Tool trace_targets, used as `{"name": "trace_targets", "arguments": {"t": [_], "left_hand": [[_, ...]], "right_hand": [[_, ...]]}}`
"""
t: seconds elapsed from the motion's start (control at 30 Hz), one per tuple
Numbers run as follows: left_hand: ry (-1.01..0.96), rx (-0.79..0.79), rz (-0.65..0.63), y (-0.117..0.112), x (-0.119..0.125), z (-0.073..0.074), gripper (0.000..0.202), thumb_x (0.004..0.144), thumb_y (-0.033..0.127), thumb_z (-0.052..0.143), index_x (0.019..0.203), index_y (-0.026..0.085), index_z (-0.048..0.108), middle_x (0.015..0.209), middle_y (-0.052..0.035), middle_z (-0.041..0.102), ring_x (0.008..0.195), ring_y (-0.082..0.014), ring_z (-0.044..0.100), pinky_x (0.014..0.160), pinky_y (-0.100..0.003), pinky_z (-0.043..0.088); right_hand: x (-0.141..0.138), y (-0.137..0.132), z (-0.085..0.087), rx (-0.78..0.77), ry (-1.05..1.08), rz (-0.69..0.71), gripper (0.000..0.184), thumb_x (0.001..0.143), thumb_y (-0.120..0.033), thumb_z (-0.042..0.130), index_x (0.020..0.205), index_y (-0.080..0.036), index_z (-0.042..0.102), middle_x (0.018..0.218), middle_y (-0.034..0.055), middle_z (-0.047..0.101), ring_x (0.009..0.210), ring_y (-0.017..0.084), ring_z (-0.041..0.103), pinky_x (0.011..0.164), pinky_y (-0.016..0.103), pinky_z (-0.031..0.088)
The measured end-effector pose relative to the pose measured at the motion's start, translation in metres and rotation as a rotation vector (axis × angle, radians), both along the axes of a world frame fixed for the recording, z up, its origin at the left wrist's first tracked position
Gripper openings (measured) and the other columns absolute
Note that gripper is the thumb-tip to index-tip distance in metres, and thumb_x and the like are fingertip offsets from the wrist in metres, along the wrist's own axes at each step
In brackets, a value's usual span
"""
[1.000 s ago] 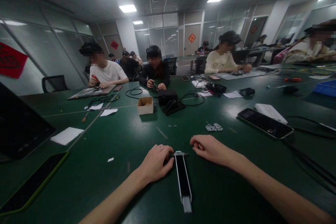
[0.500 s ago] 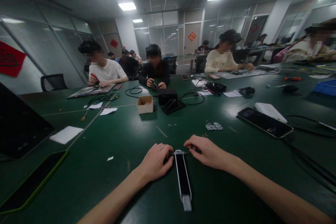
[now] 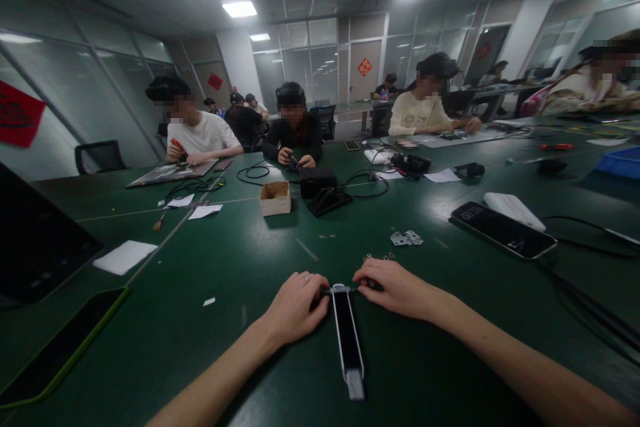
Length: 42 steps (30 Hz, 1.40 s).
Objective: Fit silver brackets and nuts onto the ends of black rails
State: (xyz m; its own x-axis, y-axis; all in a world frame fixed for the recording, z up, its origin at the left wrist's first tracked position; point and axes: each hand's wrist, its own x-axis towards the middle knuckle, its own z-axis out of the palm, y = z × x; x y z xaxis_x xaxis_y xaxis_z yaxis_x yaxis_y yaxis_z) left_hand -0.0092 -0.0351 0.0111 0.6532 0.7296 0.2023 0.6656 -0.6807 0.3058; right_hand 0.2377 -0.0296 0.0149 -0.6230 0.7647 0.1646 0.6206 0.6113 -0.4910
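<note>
— Where, the narrow black bar [image 3: 348,340]?
— Flat on the green workbench [image 3: 200,353], near the front edge, between both hands.
— Fingers?
— On left hand [image 3: 295,307] and right hand [image 3: 393,288], curled together at the bar's far end; clamping impossible to tell.
— Handling?
— Probably light and stiff; best grip along the long sides.

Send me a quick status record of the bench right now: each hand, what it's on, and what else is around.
Left hand: curled at the upper end of the white-edged black bar; contact unclear
Right hand: pinching a small dark part by the bar's upper end; part unclear
Surface: green table
Nearby: small metal rings; metal hinge plates
Rest: smartphone; cardboard box; co-worker across the table
</note>
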Motion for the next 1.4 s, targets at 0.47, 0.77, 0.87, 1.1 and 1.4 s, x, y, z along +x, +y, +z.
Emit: {"name": "trace_targets", "arguments": {"t": [0.47, 0.77, 0.87, 1.1, 1.4], "left_hand": [[0.009, 0.012, 0.025, 0.0, 0.0, -0.002, 0.012, 0.086, 0.02, 0.048, 0.095, 0.018, 0.056, 0.078, -0.003, 0.061, 0.075, -0.0188, 0.055, 0.07, -0.032, 0.04], [0.016, 0.055, 0.025, -0.001, 0.001, -0.002, 0.011, 0.087, 0.019, 0.044, 0.087, 0.018, 0.055, 0.08, -0.0039, 0.061, 0.075, -0.0187, 0.054, 0.07, -0.032, 0.04], [0.011, 0.059, 0.014, -0.001, 0.0, -0.002, 0.012, 0.088, 0.019, 0.043, 0.087, 0.018, 0.054, 0.081, -0.004, 0.061, 0.076, -0.0187, 0.055, 0.071, -0.032, 0.041], [0.012, 0.076, 0.011, 0.0, -0.001, -0.004, 0.011, 0.089, 0.019, 0.043, 0.088, 0.018, 0.054, 0.082, -0.0039, 0.061, 0.076, -0.0186, 0.056, 0.071, -0.031, 0.041], [-0.002, 0.087, 0.005, 0.001, -0.001, -0.006, 0.008, 0.087, 0.018, 0.045, 0.086, 0.018, 0.054, 0.081, -0.0037, 0.061, 0.075, -0.019, 0.056, 0.07, -0.031, 0.04]], "right_hand": [[-0.003, -0.002, 0.004, 0.01, -0.027, 0.02, 0.017, 0.087, -0.021, 0.053, 0.099, -0.016, 0.064, 0.09, 0.0049, 0.062, 0.08, 0.015, 0.057, 0.073, 0.028, 0.047], [-0.004, -0.002, 0.0, 0.009, 0.002, 0.023, 0.016, 0.087, -0.023, 0.053, 0.097, -0.016, 0.065, 0.088, 0.0037, 0.061, 0.077, 0.014, 0.057, 0.07, 0.026, 0.047], [-0.004, -0.002, -0.001, 0.018, 0.015, 0.027, 0.017, 0.087, -0.022, 0.054, 0.099, -0.016, 0.065, 0.088, 0.0037, 0.061, 0.077, 0.014, 0.057, 0.07, 0.026, 0.047], [-0.006, -0.002, 0.004, -0.004, 0.01, 0.022, 0.019, 0.087, -0.021, 0.054, 0.101, -0.016, 0.066, 0.088, 0.0045, 0.063, 0.076, 0.014, 0.058, 0.07, 0.026, 0.048], [-0.014, -0.005, -0.004, 0.032, 0.054, 0.006, 0.02, 0.088, -0.023, 0.053, 0.1, -0.015, 0.067, 0.085, 0.005, 0.063, 0.071, 0.013, 0.058, 0.064, 0.024, 0.048]]}}
